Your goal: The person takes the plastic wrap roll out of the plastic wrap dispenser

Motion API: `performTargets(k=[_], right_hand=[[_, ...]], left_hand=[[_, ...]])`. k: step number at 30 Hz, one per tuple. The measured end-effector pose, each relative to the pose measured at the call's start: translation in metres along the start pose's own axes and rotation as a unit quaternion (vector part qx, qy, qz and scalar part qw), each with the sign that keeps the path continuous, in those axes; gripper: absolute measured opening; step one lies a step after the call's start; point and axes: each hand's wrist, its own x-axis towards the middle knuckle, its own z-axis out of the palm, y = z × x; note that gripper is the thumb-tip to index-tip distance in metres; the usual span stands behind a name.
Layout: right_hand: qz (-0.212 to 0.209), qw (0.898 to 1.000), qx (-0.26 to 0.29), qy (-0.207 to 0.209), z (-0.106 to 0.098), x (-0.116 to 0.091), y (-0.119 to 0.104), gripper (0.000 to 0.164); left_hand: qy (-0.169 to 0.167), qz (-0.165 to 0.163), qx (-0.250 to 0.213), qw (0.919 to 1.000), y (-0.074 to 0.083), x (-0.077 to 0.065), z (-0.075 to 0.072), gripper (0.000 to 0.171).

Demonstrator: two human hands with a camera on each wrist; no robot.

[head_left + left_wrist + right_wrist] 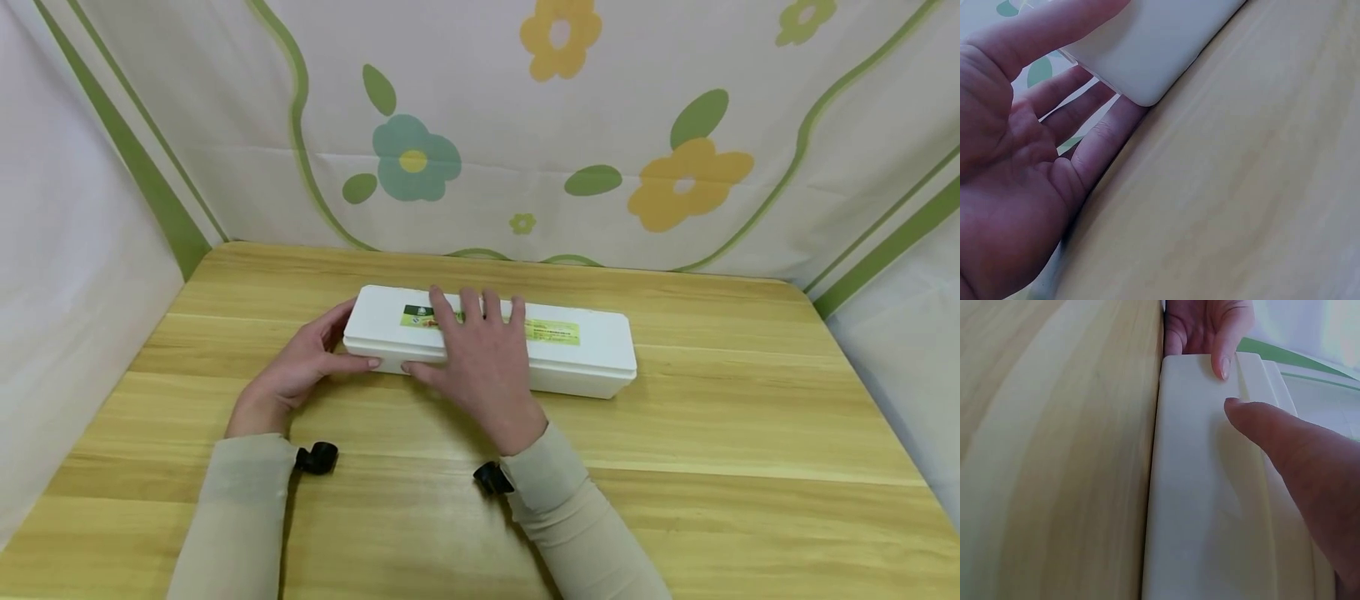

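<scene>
A long white lidded box (600, 340) lies on the wooden table, a green-and-yellow label (555, 332) on its lid. My left hand (303, 367) holds the box's left end, thumb along the front side and the other fingers behind that end. In the left wrist view, those fingers (1100, 134) reach round the box corner close to the tabletop. My right hand (487, 358) grips across the lid left of centre, its spread fingers reaching the far edge and covering part of the label. Its thumb (1272, 428) rests at the front side, just below the lid seam.
The wooden table (750, 433) runs back to a white curtain (487, 133) printed with flowers and green leaves. Curtain also hangs at the left and right sides. Each beige sleeve cuff carries a small black device (318, 458).
</scene>
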Motion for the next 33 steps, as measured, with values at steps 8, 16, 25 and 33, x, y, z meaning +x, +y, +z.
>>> performTargets(k=[8, 16, 25, 33], right_hand=[[-0.004, 1.000, -0.006, 0.013, 0.0036, 0.0005, 0.0002, 0.097], [0.006, 1.000, -0.007, 0.001, 0.0062, 0.0027, -0.0024, 0.097], [0.021, 0.999, 0.004, -0.047, 0.0033, 0.0047, -0.0031, 0.098], [0.018, 1.000, 0.008, -0.019, 0.0035, 0.0049, -0.0068, 0.096]], left_hand=[[-0.002, 0.001, -0.004, 1.0000, 0.0018, -0.0009, 0.0009, 0.101], [-0.005, 0.006, -0.011, 0.9999, 0.0023, -0.0010, 0.0010, 0.100], [-0.005, 0.003, 0.000, 1.0000, 0.0049, 0.0009, 0.0011, 0.103], [-0.009, 0.015, -0.007, 0.9998, 0.0034, 0.0017, 0.0015, 0.103]])
